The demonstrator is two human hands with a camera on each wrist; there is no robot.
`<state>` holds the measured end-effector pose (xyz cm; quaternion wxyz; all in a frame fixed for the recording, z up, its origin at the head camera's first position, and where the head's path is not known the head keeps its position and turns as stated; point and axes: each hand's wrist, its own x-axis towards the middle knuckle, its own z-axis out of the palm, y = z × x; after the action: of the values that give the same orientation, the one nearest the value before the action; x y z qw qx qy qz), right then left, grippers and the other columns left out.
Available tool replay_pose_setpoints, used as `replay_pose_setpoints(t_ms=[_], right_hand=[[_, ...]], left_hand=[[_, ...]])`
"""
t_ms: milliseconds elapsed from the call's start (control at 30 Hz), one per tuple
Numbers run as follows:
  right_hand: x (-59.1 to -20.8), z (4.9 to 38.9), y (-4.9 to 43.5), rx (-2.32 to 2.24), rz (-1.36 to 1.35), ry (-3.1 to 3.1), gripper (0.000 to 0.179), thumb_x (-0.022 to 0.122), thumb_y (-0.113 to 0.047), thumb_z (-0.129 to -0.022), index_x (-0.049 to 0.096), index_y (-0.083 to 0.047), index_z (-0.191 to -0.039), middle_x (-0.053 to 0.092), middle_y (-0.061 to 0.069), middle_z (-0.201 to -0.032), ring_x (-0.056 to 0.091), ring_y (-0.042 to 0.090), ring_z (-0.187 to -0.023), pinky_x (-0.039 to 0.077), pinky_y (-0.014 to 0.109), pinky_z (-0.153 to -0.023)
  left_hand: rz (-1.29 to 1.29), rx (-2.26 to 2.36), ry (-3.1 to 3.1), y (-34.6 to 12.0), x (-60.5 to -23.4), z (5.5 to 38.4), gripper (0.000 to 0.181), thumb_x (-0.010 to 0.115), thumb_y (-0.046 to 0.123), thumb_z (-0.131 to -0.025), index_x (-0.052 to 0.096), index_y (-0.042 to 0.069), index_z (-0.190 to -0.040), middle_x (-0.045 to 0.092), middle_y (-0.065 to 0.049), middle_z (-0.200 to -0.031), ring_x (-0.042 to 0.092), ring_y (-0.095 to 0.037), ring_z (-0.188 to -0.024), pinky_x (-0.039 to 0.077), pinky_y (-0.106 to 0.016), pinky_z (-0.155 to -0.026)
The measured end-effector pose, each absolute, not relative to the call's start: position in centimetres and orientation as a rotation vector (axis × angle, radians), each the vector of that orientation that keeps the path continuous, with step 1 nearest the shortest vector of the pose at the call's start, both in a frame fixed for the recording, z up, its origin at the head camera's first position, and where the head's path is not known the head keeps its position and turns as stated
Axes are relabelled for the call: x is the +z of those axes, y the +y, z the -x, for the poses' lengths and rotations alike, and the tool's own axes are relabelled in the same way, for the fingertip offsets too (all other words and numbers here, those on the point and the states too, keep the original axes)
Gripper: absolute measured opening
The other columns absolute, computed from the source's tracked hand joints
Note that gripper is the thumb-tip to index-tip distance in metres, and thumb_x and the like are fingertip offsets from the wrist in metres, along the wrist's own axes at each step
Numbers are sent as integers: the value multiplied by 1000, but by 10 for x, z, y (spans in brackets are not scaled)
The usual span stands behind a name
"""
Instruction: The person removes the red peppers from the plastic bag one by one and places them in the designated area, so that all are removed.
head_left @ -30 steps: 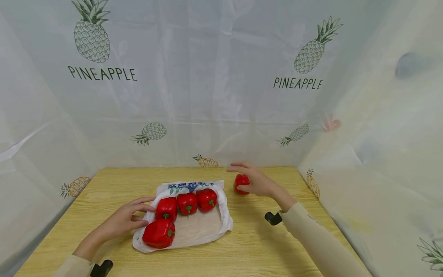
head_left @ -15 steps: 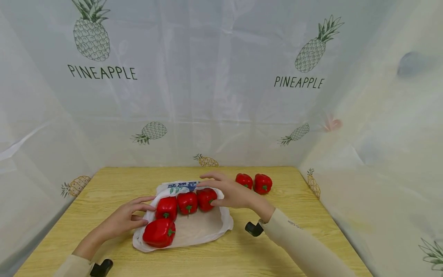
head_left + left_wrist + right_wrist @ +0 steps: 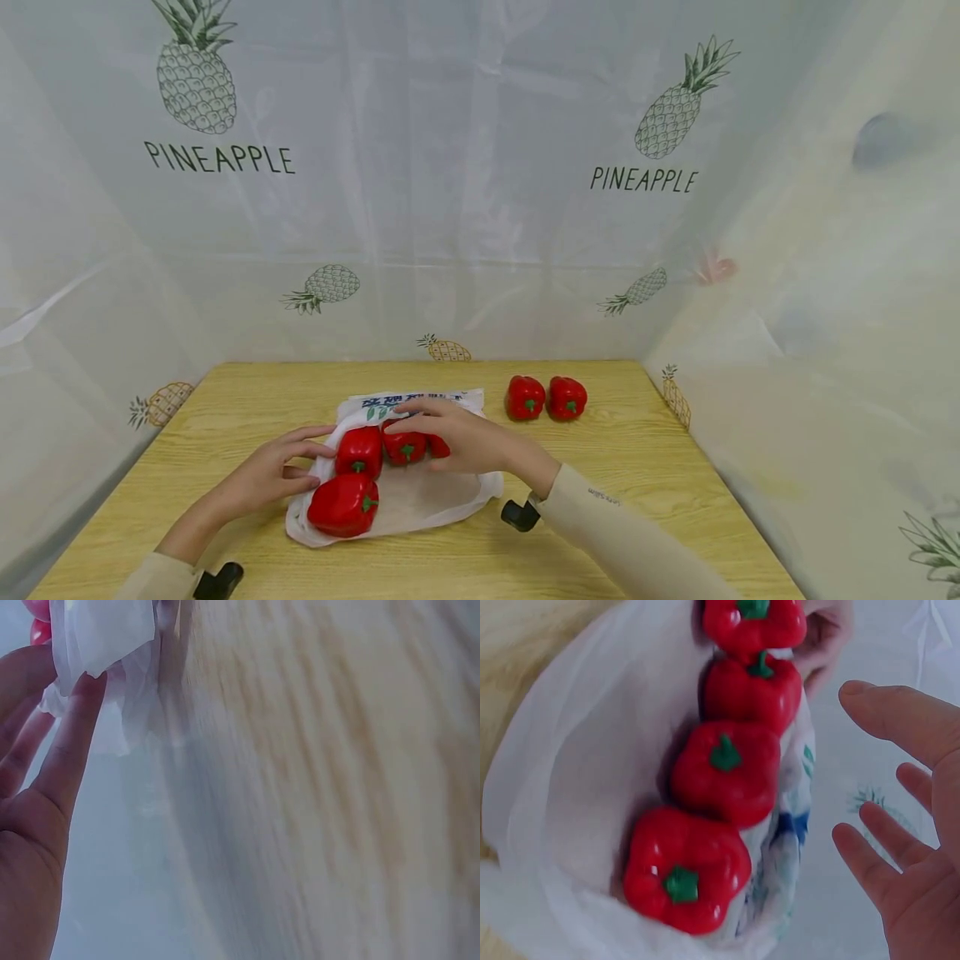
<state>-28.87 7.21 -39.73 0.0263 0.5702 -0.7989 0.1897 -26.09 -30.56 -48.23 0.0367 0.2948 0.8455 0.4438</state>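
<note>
Four-lobed red bell peppers with green stems lie in a white plastic bag (image 3: 431, 504) spread like a tray on the table. One pepper (image 3: 343, 506) is at its near left corner, another pepper (image 3: 358, 452) behind it, and two more peppers along the back. My right hand (image 3: 468, 442) hovers over the back row with fingers spread, partly covering the rightmost pepper (image 3: 439, 448). In the right wrist view those fingers are apart from the nearest pepper (image 3: 686, 871) and hold nothing. My left hand (image 3: 262, 473) rests against the bag's left side, thumb touching the plastic (image 3: 105, 637).
Two more red bell peppers (image 3: 525, 397) stand side by side on the wooden table (image 3: 600, 483), to the right behind the bag. A pale curtain (image 3: 450, 208) printed with pineapples encloses the back and both sides.
My right hand has moved left, away from the two peppers at the back right, to above the bag's back row. My left hand and the peppers have stayed in place.
</note>
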Motion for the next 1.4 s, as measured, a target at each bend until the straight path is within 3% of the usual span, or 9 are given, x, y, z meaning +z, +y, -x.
replay_pose_setpoints(t_ms=[33,200,400,600,900,1400], right_hand=[[-399,288,69,592,-1770,-2461,59,82,-15,-95,59,-18,-150,46,10,-162,40,23,-151,42,32,-120],[-406,283,53,584,-1796,-2463,62,81,-12,-95,58,-19,-152,47,9,-161,43,22,-148,46,22,-112],[-417,279,37,572,-1835,-2477,69,83,-14,-93,54,-22,-155,44,8,-164,37,19,-153,41,27,-119],[-426,279,25,581,-1859,-2460,70,84,-16,-93,53,-22,-156,47,6,-162,37,14,-151,40,18,-115],[-436,277,9,578,-1887,-2522,70,85,-19,-92,54,-23,-155,47,2,-163,34,9,-153,40,16,-114],[-450,272,-5,635,-1920,-2653,62,79,-16,-96,57,-28,-153,43,-8,-166,35,2,-150,40,11,-109]], left_hand=[[-904,1363,2594,-306,-482,261,37,84,10,-91,75,12,-127,43,-27,-160,53,11,-127,64,-31,-86],[-896,1365,2590,-306,-482,261,38,84,11,-91,74,12,-128,43,-27,-160,58,0,-129,64,-31,-86],[-912,1384,2562,-307,-482,262,38,82,11,-93,73,10,-129,42,-30,-160,58,2,-127,65,-33,-85],[-859,1377,2578,-309,-484,262,38,84,13,-92,74,12,-129,43,-28,-161,61,-11,-130,65,-32,-86],[-871,1404,2550,-311,-488,263,38,83,12,-92,74,15,-129,42,-27,-161,52,14,-125,64,-32,-87],[-877,1386,2569,-311,-487,262,38,83,16,-93,73,13,-131,42,-28,-161,47,19,-125,63,-27,-88]])
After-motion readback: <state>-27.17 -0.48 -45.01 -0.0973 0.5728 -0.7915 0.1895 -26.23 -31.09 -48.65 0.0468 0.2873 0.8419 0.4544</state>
